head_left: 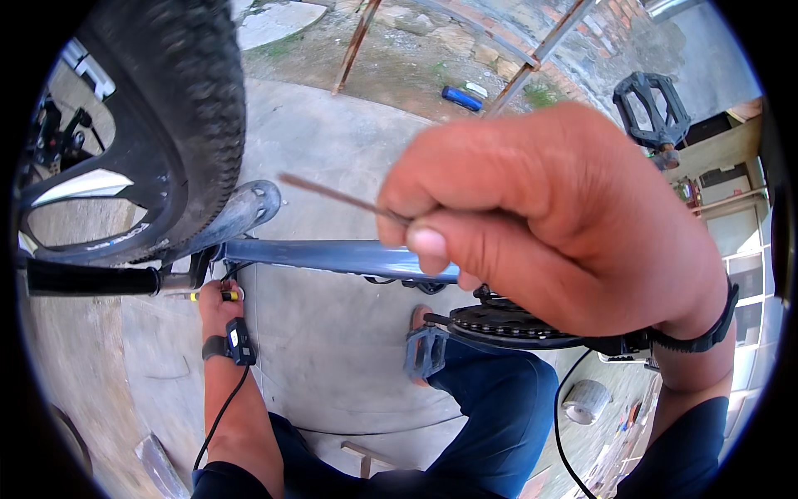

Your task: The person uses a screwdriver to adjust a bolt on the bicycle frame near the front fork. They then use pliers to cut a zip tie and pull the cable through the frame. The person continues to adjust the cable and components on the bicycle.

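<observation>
My right hand (549,224) is raised close to the camera, thumb and fingers closed in a pinch on a thin, rusty-brown metal rod (332,195) that points left. Lower at the left, my left hand (220,306) is closed around a screwdriver (231,295) with a yellow and black handle. That hand is just below the bicycle's blue-grey frame tube (324,254), near its left end. Behind my right wrist, the black chainring (507,324) with its chain is partly hidden.
A knobby-tyred wheel (199,108) fills the upper left, above a black tube (91,278). One pedal (426,349) is near my foot, another pedal (652,108) at upper right. A blue cylinder (461,98) lies beyond; a metal can (587,402) and tools lie right.
</observation>
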Demonstrator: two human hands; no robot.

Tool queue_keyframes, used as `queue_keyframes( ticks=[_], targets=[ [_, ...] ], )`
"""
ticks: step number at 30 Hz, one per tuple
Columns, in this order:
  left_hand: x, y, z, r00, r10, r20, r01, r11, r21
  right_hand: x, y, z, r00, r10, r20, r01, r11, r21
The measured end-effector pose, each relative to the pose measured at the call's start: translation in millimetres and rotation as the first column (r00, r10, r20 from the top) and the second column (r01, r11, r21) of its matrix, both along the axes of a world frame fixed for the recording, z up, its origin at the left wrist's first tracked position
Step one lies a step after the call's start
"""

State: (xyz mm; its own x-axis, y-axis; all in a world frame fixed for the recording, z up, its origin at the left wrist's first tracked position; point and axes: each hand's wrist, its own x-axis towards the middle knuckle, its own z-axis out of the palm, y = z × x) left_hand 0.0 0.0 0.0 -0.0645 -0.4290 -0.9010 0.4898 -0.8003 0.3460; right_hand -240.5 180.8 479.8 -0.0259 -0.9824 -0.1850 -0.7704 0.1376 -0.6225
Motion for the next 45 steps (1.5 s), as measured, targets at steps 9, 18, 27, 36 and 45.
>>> queue_keyframes(
  ticks=[9,18,27,36,45],
  targets=[
    [-12,8,10,0.999,0.028,-0.021,-0.028,1.0,-0.002,0,2,-17,0.947,0.178,-0.266,-0.139,0.978,0.158],
    [-14,10,18,0.997,0.046,-0.063,-0.048,0.998,-0.033,12,-6,-30,0.889,0.23,-0.396,-0.167,0.968,0.189],
    [-14,7,13,0.998,0.051,-0.044,-0.053,0.998,-0.032,15,-9,-36,0.917,0.206,-0.341,-0.16,0.974,0.157],
    [-18,11,26,0.996,0.085,-0.031,-0.086,0.996,-0.034,5,-16,-48,0.885,0.166,-0.435,-0.092,0.978,0.186],
    [-19,12,25,0.994,0.106,-0.036,-0.107,0.993,-0.04,-1,-17,-60,0.863,0.183,-0.47,-0.08,0.97,0.231]
  ],
)
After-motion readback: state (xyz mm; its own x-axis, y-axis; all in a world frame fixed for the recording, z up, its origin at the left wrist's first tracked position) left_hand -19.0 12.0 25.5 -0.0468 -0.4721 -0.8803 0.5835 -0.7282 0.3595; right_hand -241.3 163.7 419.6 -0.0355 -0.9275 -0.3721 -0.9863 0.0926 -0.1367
